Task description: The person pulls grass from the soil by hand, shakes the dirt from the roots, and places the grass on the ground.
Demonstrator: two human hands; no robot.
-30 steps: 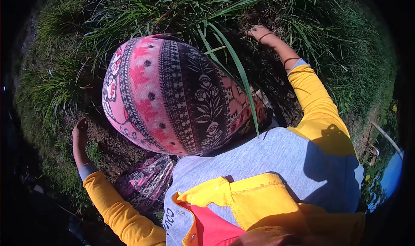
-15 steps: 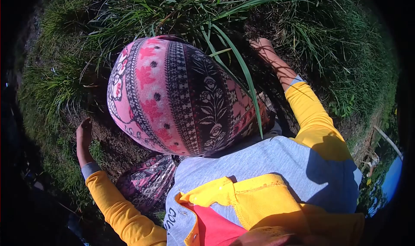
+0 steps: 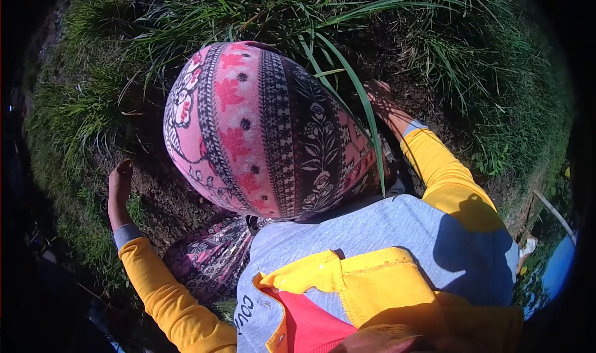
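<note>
My left hand [image 3: 120,182] is low over bare soil at the left, beside grass. Its fingers point away from me and are hidden, so whether it holds anything cannot be made out. On the far side of my knee, my right hand [image 3: 383,103] reaches down to shaded soil near the grass roots. Shadow and foreshortening hide its fingers. Between the hands bulges my bent knee under pink and black patterned cloth [image 3: 236,129]. A long grass blade [image 3: 362,95] arches across the cloth's right side, near my right hand.
Dense grass tufts [image 3: 192,18] grow ahead, with more grass [image 3: 509,92] along the right. Dark soil [image 3: 164,198] shows beside the knee at left. A pale stick [image 3: 554,213] lies at the far right. My grey and yellow shirt [image 3: 347,241] fills the lower part.
My right hand has drawn back toward my body, its elbow bending more. My left hand has shifted slightly forward. The patterned knee appears a little further right and forward.
</note>
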